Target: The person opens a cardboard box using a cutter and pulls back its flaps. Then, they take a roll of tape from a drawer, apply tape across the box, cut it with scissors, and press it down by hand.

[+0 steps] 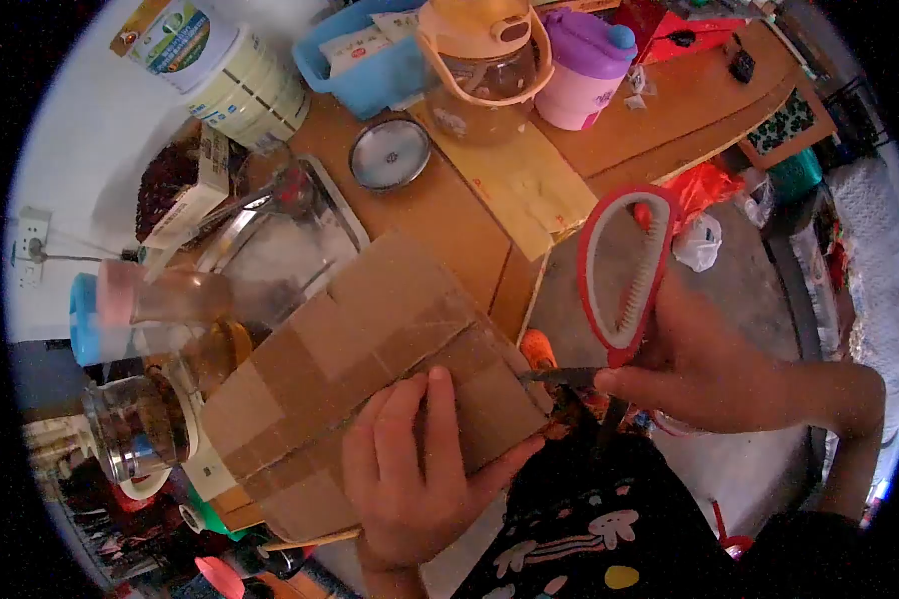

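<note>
A brown cardboard box (370, 329), its seams taped, rests at the near edge of the table. My left hand (410, 469) holds it, with the fingers pressed on its upper face along a long seam and the thumb along the near side. In my right hand (679, 369) is a pair of scissors (591, 299) with a red and grey handle, gripped low near the blades. The blades are spread apart. One points left at the box's right edge, and I cannot tell whether it touches; the other points down, partly hidden.
On the wooden table (440, 225) are a round metal lid (390, 155), a metal tray (335, 205), a clear jug with an orange handle (484, 85), a purple-lidded cup (581, 75) and a blue basket (355, 80). A glass pitcher (135, 429) stands left. Plastic bags (697, 243) lie on the right.
</note>
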The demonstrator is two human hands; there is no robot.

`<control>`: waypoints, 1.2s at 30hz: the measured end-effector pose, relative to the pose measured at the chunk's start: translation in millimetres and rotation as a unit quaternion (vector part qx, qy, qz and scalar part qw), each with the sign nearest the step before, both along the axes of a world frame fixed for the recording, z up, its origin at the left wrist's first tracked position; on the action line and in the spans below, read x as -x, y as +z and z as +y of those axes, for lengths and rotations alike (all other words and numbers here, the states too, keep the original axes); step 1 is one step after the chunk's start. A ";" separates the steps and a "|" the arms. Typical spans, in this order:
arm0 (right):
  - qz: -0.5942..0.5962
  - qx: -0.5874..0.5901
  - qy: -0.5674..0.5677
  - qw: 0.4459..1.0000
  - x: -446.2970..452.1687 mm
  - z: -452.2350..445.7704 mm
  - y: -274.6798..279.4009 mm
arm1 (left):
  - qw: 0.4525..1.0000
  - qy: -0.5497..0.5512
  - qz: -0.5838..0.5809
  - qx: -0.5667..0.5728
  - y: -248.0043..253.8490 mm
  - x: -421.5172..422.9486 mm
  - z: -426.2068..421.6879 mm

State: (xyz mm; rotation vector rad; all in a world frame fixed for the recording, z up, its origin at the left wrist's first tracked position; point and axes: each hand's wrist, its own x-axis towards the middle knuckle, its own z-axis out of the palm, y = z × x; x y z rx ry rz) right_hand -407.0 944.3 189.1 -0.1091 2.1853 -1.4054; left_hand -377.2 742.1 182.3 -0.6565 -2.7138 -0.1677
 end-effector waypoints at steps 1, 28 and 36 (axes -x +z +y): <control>-0.041 0.014 0.008 0.999 2.3 -1.1 3.8 | 1.000 0.004 -0.010 -0.003 0.7 -0.3 -0.1; -0.027 0.011 -0.004 1.000 16.0 -5.9 6.5 | 1.000 -0.009 -0.027 -0.007 1.4 1.1 -3.3; -0.113 -0.026 -0.049 0.992 17.2 -15.4 18.6 | 1.000 -0.007 -0.022 -0.003 0.8 0.9 -3.1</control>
